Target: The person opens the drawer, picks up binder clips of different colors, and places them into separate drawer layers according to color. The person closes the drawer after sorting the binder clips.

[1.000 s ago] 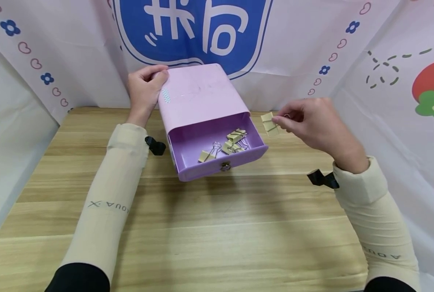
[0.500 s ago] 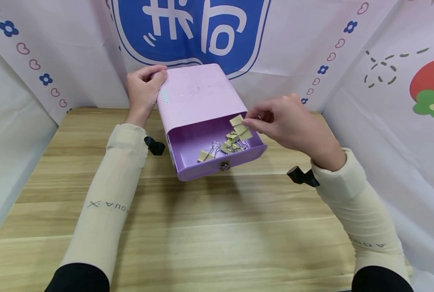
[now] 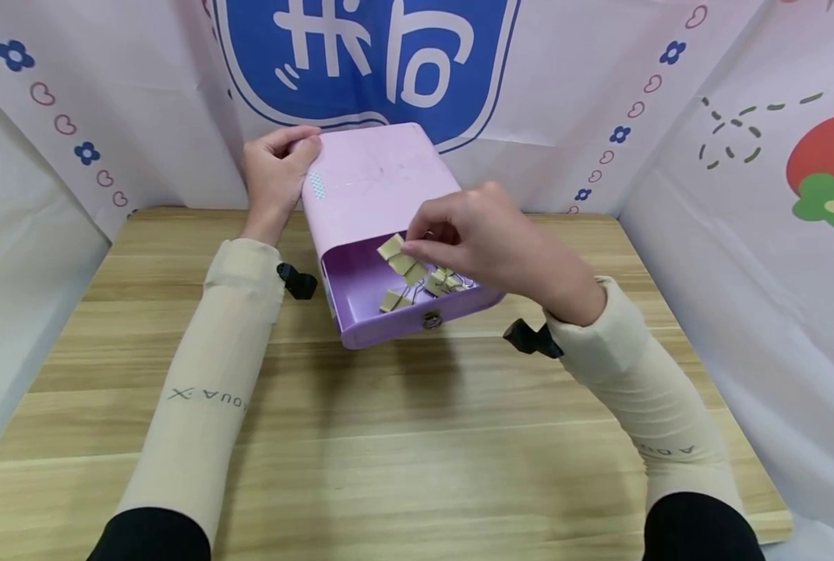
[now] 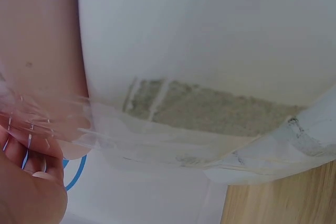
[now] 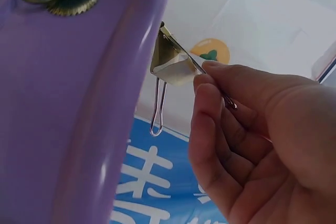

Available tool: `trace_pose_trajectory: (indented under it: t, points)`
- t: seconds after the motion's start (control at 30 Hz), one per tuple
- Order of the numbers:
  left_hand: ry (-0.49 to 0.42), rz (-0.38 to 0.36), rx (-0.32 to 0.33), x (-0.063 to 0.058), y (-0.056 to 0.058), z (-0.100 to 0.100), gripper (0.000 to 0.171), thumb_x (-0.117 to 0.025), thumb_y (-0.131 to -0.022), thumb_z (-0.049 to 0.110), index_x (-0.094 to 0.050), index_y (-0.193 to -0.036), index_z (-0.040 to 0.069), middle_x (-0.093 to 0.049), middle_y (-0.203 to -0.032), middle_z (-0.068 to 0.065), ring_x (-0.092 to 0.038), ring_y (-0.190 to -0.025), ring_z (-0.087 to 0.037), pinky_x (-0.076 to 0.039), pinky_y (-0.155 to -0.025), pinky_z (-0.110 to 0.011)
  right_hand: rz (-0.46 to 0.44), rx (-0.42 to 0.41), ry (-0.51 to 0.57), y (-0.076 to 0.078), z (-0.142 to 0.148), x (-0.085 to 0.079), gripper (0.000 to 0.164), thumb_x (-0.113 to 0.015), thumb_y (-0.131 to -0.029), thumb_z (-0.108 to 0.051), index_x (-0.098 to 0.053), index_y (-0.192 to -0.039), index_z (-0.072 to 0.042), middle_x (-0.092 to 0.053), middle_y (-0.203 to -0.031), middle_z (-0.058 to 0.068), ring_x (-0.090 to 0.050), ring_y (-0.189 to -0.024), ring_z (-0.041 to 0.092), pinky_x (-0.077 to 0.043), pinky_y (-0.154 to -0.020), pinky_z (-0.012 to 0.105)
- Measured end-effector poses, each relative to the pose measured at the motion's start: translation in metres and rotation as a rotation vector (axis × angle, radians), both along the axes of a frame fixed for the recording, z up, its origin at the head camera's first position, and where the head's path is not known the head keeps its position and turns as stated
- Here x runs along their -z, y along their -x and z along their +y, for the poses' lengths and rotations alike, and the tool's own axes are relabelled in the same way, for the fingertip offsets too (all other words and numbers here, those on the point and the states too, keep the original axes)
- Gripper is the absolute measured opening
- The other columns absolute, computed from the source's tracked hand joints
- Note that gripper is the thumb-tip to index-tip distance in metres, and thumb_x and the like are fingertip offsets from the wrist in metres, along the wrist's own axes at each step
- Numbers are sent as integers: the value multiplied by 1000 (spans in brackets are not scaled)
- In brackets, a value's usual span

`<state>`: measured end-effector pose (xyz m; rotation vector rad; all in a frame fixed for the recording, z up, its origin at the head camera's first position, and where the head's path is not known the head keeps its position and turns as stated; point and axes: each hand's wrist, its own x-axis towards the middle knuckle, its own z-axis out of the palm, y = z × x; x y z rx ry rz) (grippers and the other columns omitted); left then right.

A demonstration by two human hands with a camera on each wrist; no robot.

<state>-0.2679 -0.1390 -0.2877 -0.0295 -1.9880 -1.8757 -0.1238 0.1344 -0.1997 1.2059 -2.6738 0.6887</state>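
Note:
A pink box [image 3: 382, 183] stands tilted over the table, its purple drawer [image 3: 378, 330] pulled out toward me. My left hand [image 3: 277, 175] grips the box by its far left corner; in the left wrist view curled fingers [image 4: 31, 156] show beside its pale side. Above the drawer, my right hand [image 3: 494, 245] pinches a yellow binder clip [image 3: 403, 259] by one wire handle. The right wrist view has that clip hanging just past the drawer front, its other handle pointing down. Several more binder clips [image 3: 394, 301] lie in the drawer, partly hidden by the right hand.
A brass ring pull [image 3: 432, 319] sits on the drawer front. Under everything is a wood-grain table [image 3: 417, 460]. A white cloth printed with a blue sign [image 3: 361, 62] hangs close behind the box, and white cloth walls [image 3: 754, 257] stand at the sides.
My right hand has carried the binder clip leftward from beside the box to over the open drawer. The left hand and the box have stayed in place.

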Motion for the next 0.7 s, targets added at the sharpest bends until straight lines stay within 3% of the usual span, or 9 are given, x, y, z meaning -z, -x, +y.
trace_pose_trajectory:
  t: [0.2, 0.43, 0.7]
  points:
    - [6, 5, -2, 0, -2, 1, 23, -76, -95, 19, -82, -113, 7, -73, -97, 9, -59, -92, -11, -45, -78, -24, -70, -38, -45, 3, -20, 5, 12, -76, -99, -22, -81, -96, -12, -74, -82, -2, -59, -71, 13, -47, -66, 23]
    - [17, 1, -9, 4, 3, -2, 24, -76, -96, 21, -82, -114, 8, -73, -99, 9, -59, -93, -11, -46, -79, -24, -173, -68, -89, 8, -38, 11, 11, -73, -101, -21, -79, -98, -12, -73, -86, -1, -63, -81, 13, -54, -79, 24]
    - [21, -4, -9, 4, 4, -2, 24, -76, -96, 22, -82, -114, 8, -74, -100, 8, -59, -92, -9, -46, -78, -23, -179, -66, -163, 12, -53, 21, 13, -71, -103, -23, -79, -99, -13, -75, -89, -4, -64, -81, 12, -54, -81, 24]
